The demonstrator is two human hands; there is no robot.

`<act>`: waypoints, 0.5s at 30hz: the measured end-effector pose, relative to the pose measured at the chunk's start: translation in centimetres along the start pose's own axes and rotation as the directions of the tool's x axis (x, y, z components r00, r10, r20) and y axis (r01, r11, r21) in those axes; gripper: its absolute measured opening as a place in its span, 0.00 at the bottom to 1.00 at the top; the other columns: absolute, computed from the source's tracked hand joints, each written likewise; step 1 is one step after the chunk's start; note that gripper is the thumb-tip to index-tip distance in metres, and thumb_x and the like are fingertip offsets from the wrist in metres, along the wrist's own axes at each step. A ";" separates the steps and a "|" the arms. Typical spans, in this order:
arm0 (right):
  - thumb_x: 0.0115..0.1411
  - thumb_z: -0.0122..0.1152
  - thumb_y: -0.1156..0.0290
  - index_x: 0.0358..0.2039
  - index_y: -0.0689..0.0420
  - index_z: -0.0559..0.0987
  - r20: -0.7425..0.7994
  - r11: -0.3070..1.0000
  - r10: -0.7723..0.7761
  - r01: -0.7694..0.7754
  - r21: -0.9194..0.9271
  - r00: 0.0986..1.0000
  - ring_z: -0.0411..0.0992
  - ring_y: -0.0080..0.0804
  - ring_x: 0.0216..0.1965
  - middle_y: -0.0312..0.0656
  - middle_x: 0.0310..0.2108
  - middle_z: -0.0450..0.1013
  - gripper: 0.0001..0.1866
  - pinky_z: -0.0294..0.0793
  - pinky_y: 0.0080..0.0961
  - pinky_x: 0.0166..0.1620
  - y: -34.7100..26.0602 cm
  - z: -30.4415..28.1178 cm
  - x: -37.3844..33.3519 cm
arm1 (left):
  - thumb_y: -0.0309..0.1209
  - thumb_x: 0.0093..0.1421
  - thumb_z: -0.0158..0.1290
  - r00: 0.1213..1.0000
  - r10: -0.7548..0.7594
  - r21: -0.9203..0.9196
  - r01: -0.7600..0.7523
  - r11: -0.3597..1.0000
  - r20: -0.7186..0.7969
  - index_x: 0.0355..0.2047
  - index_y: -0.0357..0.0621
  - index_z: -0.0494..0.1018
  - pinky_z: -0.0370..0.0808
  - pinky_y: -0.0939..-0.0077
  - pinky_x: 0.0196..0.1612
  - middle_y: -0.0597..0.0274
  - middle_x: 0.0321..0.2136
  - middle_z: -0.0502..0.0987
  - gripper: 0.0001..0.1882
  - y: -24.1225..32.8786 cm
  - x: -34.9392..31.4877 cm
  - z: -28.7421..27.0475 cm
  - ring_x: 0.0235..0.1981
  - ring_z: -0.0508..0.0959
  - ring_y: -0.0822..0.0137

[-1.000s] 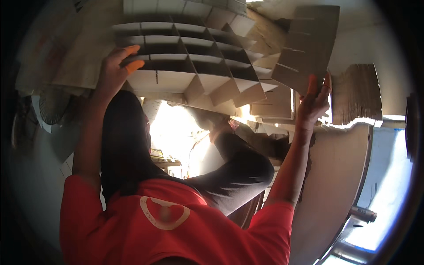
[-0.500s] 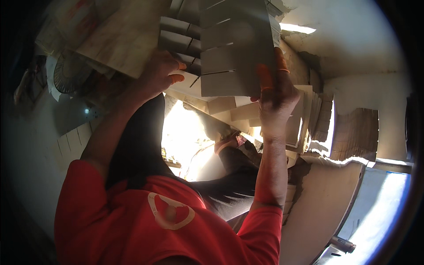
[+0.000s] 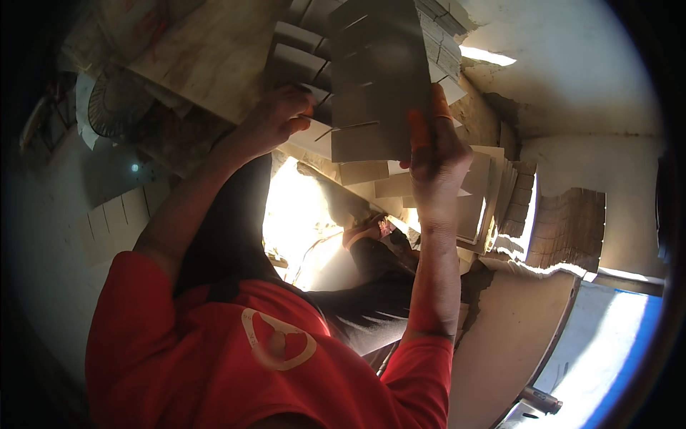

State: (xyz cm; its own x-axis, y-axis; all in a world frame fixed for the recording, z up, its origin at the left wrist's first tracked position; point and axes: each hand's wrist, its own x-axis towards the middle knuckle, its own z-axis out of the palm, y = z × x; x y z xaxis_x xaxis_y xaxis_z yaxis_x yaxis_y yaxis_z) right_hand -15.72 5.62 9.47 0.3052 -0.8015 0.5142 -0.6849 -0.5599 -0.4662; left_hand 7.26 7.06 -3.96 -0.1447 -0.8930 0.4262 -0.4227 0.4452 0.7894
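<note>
My right hand (image 3: 437, 154) is closed on the right edge of a flat grey cardboard sheet (image 3: 379, 89), which has a row of short slots along its left side. The sheet stands up in front of me, over part of a slotted cardboard divider (image 3: 296, 61) with several crosswise strips. My left hand (image 3: 282, 118) is closed at the divider's near left edge, thumb and forefinger pinching there. Orange covers show on fingers of both hands. Where the sheet's slots meet the strips is hard to make out.
Stacked cardboard pieces (image 3: 443, 53) lie behind the sheet. More sheets (image 3: 489, 193) and a bundle of slotted pieces (image 3: 568, 229) stand at the right. A large tan board (image 3: 207, 61) lies far left, near a round wire fan guard (image 3: 107, 107). My legs are below, beside bright sunlight.
The sheet looks narrower now, tilted with its right edge drawn left, and my right hand has moved slightly left with it. My left hand stays at the divider; the view has shifted a little.
</note>
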 end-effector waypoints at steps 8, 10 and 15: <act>0.62 0.55 0.73 0.58 0.60 0.67 0.002 0.998 -0.030 0.030 -0.064 1.000 0.60 0.12 0.13 0.31 0.13 0.64 0.23 0.64 0.17 0.17 -0.9 0.7 -0.9 | 0.23 0.47 0.56 0.998 -0.069 -0.103 0.068 0.992 -0.006 0.25 0.37 0.70 0.69 0.65 0.33 0.53 0.22 0.71 0.06 -0.3 0.0 0.5 0.28 0.72 0.53; 0.62 0.55 0.73 0.58 0.60 0.67 0.023 0.998 -0.029 0.030 -0.048 0.999 0.60 0.12 0.13 0.31 0.13 0.64 0.23 0.63 0.17 0.16 -0.7 1.0 -1.1 | 0.23 0.47 0.56 0.999 -0.046 -0.079 0.044 0.996 -0.029 0.25 0.37 0.70 0.69 0.64 0.32 0.51 0.22 0.70 0.06 -0.5 -0.1 0.6 0.28 0.72 0.53; 0.62 0.55 0.73 0.57 0.61 0.67 0.120 0.990 -0.119 0.110 0.085 0.986 0.61 0.14 0.13 0.35 0.13 0.65 0.23 0.64 0.19 0.16 0.8 2.7 -1.4 | 0.23 0.47 0.56 0.999 0.003 -0.079 -0.006 0.997 -0.035 0.24 0.36 0.70 0.68 0.62 0.31 0.50 0.22 0.70 0.06 -0.3 0.1 0.5 0.27 0.72 0.52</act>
State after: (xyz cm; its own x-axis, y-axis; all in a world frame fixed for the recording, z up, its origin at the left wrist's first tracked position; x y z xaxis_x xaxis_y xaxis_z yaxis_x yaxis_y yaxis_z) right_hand -14.92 5.70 6.48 0.4617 -0.7483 0.4763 -0.5887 -0.6602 -0.4665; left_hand 6.90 6.84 -4.36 -0.1143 -0.8889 0.4437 -0.3498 0.4540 0.8195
